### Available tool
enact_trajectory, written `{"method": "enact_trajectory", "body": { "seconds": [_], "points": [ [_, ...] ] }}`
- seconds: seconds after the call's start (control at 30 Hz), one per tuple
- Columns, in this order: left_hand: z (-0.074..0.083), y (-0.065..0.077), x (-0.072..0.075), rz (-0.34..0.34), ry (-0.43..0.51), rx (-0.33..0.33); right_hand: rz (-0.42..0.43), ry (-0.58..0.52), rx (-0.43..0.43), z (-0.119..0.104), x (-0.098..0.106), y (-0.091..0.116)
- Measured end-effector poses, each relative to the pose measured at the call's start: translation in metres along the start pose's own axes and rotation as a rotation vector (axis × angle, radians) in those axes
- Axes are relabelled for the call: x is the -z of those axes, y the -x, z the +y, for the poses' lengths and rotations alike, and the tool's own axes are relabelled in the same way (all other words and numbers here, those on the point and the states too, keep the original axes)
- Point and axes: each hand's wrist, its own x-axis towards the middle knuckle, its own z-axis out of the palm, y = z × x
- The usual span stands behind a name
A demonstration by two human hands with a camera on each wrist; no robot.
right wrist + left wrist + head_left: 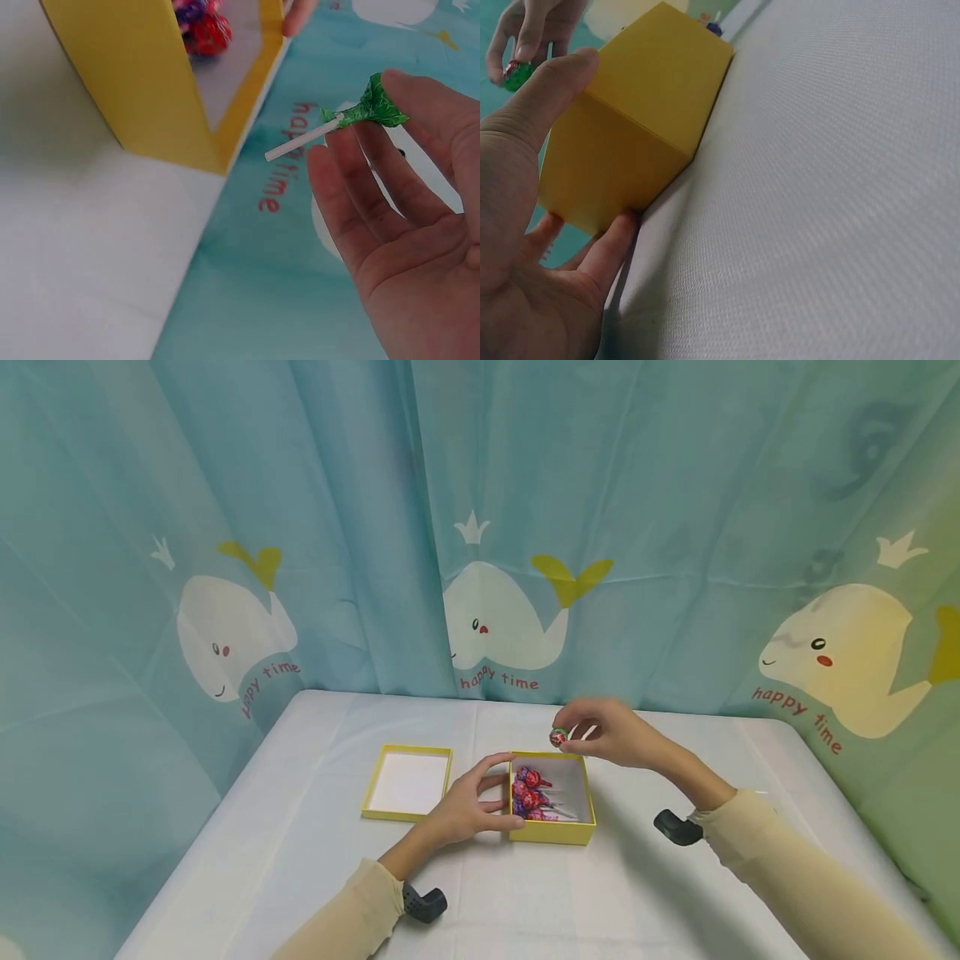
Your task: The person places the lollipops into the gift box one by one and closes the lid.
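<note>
A yellow box with white inside holds several lollipops in red, pink and purple wrappers, their white sticks pointing right. My left hand grips the box at its left side, thumb near the front corner and fingers toward the back. In the left wrist view the thumb and fingers span the yellow box. Above the box's back edge, my right hand pinches a lollipop. Its green wrapper shows between thumb and fingers in the right wrist view, with the white stick sticking out.
A shallow yellow-rimmed lid lies white inside up, left of the box. Both stand on a table with a white cloth. A blue curtain with whale prints hangs behind and around the table.
</note>
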Motion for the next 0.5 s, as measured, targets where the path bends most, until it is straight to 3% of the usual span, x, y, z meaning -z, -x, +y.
{"method": "enact_trajectory", "body": {
  "seconds": [0.5],
  "points": [
    [0.000, -0.001, 0.001, -0.014, 0.015, -0.006, -0.095, 0.058, -0.028, 0.008, -0.043, -0.006]
  ]
}}
